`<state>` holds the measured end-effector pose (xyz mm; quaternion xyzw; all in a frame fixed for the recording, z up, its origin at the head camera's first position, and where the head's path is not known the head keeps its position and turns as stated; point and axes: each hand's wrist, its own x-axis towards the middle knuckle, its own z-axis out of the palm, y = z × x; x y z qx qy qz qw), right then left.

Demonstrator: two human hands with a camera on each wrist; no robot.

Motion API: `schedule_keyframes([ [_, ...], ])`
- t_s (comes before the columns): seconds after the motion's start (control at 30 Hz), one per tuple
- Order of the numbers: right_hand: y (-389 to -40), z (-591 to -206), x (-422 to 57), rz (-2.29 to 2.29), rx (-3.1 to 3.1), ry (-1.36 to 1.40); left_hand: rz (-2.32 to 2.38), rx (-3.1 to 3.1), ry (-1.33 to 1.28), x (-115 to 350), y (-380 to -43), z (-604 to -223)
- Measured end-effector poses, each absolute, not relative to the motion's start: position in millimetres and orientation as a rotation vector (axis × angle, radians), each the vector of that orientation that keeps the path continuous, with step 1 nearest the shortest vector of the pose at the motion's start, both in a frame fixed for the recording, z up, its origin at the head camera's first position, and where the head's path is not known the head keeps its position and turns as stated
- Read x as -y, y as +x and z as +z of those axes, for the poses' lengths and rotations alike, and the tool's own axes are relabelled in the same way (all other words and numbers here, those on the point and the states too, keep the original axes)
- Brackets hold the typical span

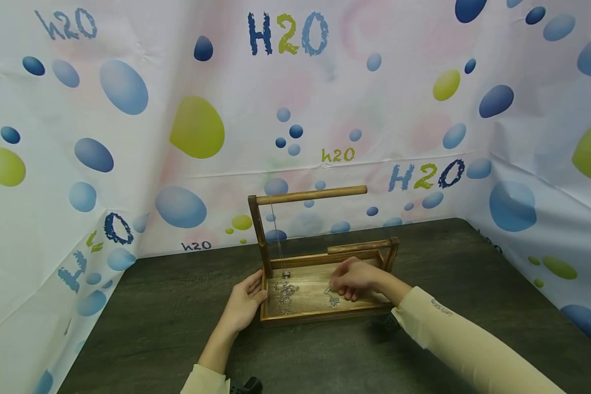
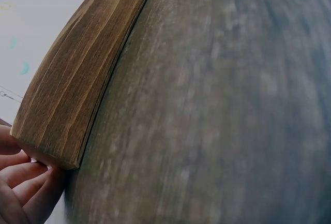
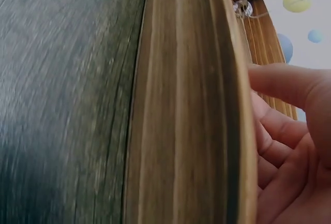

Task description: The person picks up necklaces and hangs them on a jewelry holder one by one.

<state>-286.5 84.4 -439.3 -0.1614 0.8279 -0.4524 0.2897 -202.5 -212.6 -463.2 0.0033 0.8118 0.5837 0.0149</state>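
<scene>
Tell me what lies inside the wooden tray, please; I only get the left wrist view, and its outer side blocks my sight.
Observer: The head view shows a loose heap of silvery chain inside the wooden tray, at its left end.
Operator: And what is the right hand at?
Observer: The fingers of the right hand are at a small chain, to the right of that heap.
Operator: Do the heap and that small chain touch?
Observer: No, bare tray floor shows between them.
</scene>
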Motion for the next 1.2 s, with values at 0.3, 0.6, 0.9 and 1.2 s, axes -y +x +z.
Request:
schedule_keyframes([
  [0.3,-283,-440,-71,-1.065,-2.289,-0.522,1.824,-2.53,0.029,213,-201,-463],
  [0.6,-282,-440,-62,-0.998,-2.364,-0.493,1.826,-2.531,0.026,213,-201,-463],
  [0.9,-281,-439,-56,-0.925,-2.438,-0.525,1.824,-2.529,0.034,213,-203,-464],
  [1.2,-281,-441,-55,-0.778,-2.539,-0.704,1.828,-2.515,0.032,214,-201,-464],
])
